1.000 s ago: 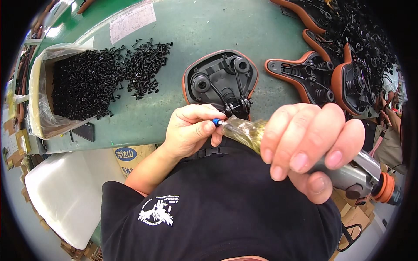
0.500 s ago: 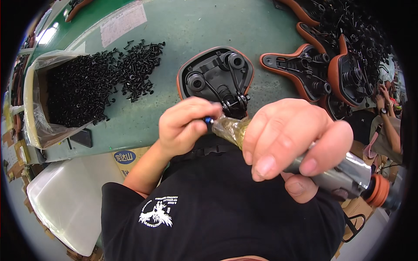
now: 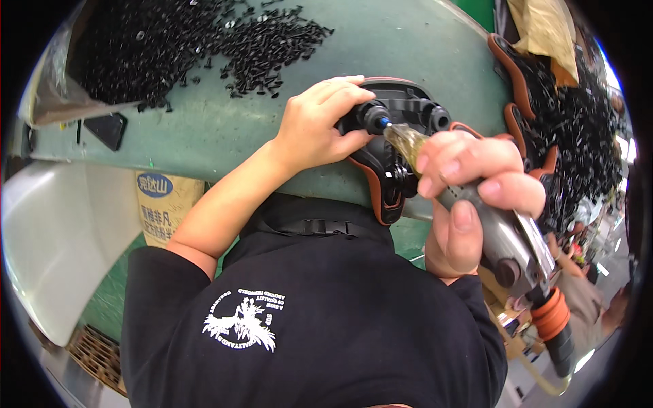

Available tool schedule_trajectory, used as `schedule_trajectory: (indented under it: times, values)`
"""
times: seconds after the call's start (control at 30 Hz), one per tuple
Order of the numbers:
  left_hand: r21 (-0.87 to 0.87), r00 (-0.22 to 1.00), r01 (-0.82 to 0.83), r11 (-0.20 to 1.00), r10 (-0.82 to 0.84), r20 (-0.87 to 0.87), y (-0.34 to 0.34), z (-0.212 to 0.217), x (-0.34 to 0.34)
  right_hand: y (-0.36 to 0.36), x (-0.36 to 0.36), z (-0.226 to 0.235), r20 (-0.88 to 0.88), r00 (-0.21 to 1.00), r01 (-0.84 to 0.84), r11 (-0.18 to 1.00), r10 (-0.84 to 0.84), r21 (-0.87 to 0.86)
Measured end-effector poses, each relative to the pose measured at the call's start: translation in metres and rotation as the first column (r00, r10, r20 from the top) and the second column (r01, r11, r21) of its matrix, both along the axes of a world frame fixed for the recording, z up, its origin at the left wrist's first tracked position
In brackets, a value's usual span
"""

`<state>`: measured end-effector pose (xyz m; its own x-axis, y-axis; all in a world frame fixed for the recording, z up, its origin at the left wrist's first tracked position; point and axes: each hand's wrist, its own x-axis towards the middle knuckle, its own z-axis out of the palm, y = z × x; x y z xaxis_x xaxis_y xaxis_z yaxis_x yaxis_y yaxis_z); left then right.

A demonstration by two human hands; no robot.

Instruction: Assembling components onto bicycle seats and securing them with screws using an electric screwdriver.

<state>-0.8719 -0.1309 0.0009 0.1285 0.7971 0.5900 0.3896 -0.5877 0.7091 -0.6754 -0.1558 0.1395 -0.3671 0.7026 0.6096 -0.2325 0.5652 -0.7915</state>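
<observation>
An upside-down bicycle saddle [image 3: 376, 178] with brown edging and a black underside lies at the bench's near edge. My left hand [image 3: 314, 122] grips its left side, fingers on the far rim and thumb on the near side. In my closed right hand [image 3: 473, 178] is a grey power screwdriver [image 3: 500, 238], with yellowish clear wrapping round its nose and an orange ring at its rear. The blue tip at the nose meets the saddle's left round black spring mount [image 3: 374, 117]. Whether a screw sits there is hidden.
Loose black screws [image 3: 272, 51] spill from a plastic-lined box [image 3: 51, 95] at the far left. A flat black object [image 3: 105, 129] lies near it. More saddles [image 3: 515, 76] and black parts crowd the right. A cardboard box [image 3: 163, 204] stands below the bench; another person [image 3: 578, 292] is at right.
My left hand has gone from the screwdriver's tip to the saddle and grips it. The saddle has turned and come nearer. The screwdriver's tip has moved onto the left spring mount.
</observation>
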Motion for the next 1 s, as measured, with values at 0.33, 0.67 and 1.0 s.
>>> schedule_trajectory:
  times: [0.33,0.67,1.0]
  values:
    - [-0.219,0.994,0.004,0.976,0.021,0.11,-0.009,-0.003,-0.001,-0.001,-0.022,-0.013,0.082,0.99,0.116,0.993,-0.117,0.012]
    - [-0.096,0.974,0.106,0.99,-0.084,0.208,0.002,-0.021,-0.003,0.008,-0.029,-0.025,0.126,0.989,0.086,0.995,-0.079,-0.047]
    - [-0.214,0.958,0.205,0.955,-0.151,0.244,-0.011,-0.015,-0.003,0.014,-0.032,-0.015,0.289,0.955,0.097,0.992,-0.071,-0.075]
